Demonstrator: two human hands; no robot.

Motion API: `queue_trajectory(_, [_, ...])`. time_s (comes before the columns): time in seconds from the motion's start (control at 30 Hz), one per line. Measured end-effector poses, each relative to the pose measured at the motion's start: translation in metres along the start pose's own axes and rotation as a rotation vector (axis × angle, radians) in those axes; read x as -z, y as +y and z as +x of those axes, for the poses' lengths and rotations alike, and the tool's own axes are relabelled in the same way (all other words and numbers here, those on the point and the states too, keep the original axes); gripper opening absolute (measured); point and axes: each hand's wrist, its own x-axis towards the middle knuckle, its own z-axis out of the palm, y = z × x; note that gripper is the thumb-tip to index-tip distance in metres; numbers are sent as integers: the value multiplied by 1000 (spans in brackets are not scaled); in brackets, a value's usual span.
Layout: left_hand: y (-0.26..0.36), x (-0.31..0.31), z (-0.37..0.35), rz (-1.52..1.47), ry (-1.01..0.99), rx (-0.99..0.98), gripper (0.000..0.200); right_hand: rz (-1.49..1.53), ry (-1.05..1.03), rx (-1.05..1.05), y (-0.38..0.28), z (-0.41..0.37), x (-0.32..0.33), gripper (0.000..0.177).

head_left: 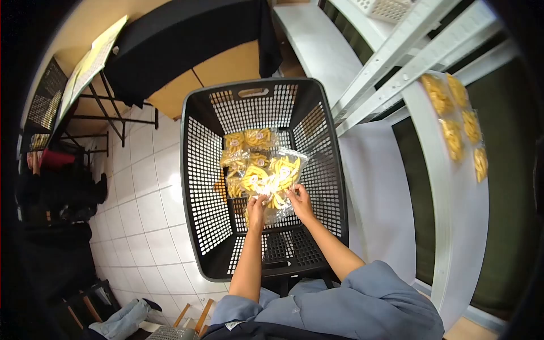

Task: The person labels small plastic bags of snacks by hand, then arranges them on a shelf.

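Note:
Both my hands reach down into a large black basket (331, 170) with perforated walls. My left hand (257, 211) has its fingers closed on the near left edge of a clear bag of yellow snack pieces (255, 178). On the near right side, my right hand (300, 203) grips a similar clear bag (285, 171), which bears a round label. The two bags lie side by side and overlap partly under glare. Beneath and beyond them, several more clear bags (259, 137) of yellow-brown pieces lie on the basket's bottom.
Metal shelves (425, 122) stand on the right, with several snack bags (451, 139) on one. A black-draped table (181, 42) is beyond the basket. A person in dark clothes (68, 187) is at the far left. Chair parts (204, 314) show at the bottom.

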Motion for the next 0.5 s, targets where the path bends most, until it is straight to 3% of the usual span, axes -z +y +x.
queue_trajectory(0.1, [29, -4, -35, -38, -110, -224, 4, 260, -27, 83, -50, -21, 15, 8])
queue_trajectory(0.17, [45, -1, -53, -61, -170, -319, 5, 234, -41, 354, -82, -36, 28, 13])
queue_trajectory(0.23, [61, 2, -71, -58, -203, -350, 6, 280, -37, 358, -124, -60, 41, 12])
queue_trajectory(0.37, [68, 6, -97, -104, -330, -404, 14, 229, 98, 559, -190, -114, 81, 12])
queue_trajectory(0.5, [61, -4, -118, -77, -295, -346, 13, 452, 319, 746, -243, -167, 130, 11])
